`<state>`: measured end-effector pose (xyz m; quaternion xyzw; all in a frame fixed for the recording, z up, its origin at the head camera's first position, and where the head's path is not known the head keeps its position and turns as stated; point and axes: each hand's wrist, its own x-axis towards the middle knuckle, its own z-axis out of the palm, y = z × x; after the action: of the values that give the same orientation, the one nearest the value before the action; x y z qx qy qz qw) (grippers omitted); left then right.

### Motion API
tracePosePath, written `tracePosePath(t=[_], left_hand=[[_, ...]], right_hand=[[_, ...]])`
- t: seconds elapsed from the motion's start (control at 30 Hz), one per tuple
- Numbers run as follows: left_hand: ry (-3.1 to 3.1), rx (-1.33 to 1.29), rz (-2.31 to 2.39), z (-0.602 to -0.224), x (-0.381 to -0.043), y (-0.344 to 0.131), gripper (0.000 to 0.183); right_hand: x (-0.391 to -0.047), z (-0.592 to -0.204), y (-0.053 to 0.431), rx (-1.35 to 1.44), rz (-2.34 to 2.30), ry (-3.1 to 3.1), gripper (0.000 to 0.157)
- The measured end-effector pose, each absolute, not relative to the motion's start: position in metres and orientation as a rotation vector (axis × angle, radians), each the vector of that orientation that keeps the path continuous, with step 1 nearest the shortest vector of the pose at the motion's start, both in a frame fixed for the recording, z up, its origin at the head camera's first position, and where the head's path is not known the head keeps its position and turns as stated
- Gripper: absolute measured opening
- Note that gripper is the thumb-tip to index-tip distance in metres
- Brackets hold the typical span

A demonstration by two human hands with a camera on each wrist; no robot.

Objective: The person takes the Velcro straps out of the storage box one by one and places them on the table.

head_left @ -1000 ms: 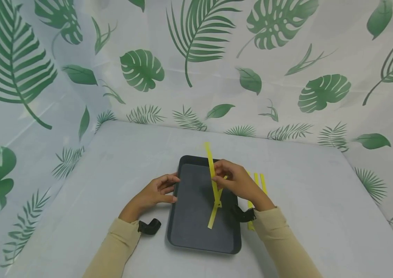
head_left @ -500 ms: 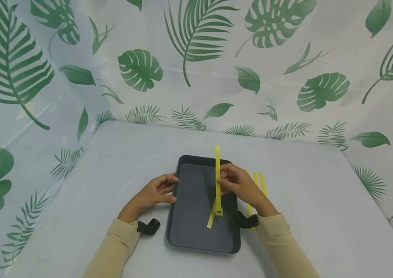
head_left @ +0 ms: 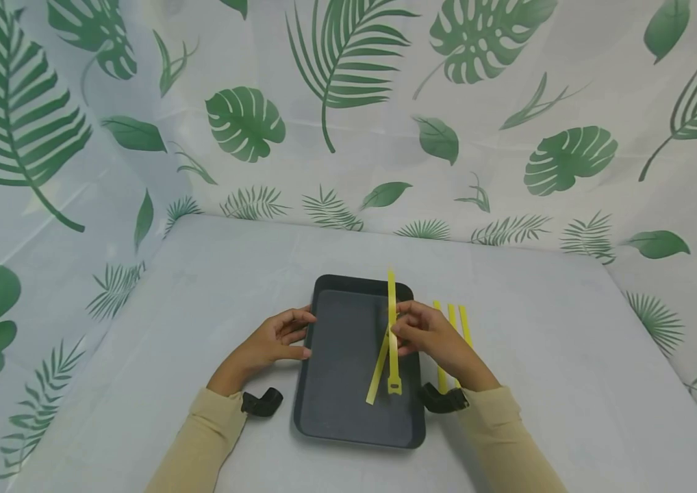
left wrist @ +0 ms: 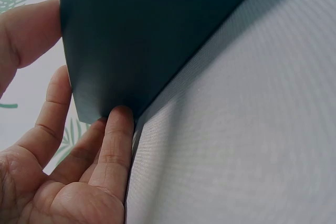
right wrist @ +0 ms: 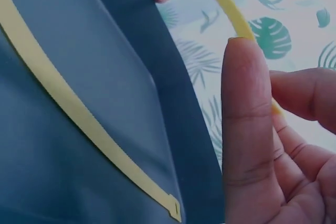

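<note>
In the head view my right hand (head_left: 437, 337) pinches a yellow cable tie (head_left: 394, 363), a flat strap with a slotted head, between thumb and fingertips. It stands nearly upright in that view, head end down, over the right side of a dark grey tray (head_left: 348, 414). A second yellow strap (head_left: 377, 375) lies slantwise in the tray, partly behind the held one; the right wrist view shows its slotted end (right wrist: 174, 208) near the tray wall. My left hand (head_left: 267, 344) touches the tray's left wall with loosely extended fingers (left wrist: 116, 145).
Right of the tray, three more yellow straps (head_left: 465, 325) lie side by side, partly covered by my right forearm. The tray rests on a white-covered table (head_left: 231, 274). A white curtain (head_left: 373, 164) with green leaf prints rises behind and at the left.
My right hand has moved a little to the right and nearer, and the held tie has swung from tilted to almost upright. My left hand stays at the tray's left wall.
</note>
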<state>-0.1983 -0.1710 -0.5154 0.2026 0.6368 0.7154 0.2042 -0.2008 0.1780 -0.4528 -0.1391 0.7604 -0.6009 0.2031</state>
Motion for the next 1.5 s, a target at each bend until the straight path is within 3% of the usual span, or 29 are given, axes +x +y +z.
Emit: tracePosePath(t=[1.5], left_hand=[[1.736,0.577,1.998,-0.520,-0.199,-0.170,0.069]], right_hand=[[-0.176,-0.462,0.240,-0.229,-1.768,2.166,0.039]])
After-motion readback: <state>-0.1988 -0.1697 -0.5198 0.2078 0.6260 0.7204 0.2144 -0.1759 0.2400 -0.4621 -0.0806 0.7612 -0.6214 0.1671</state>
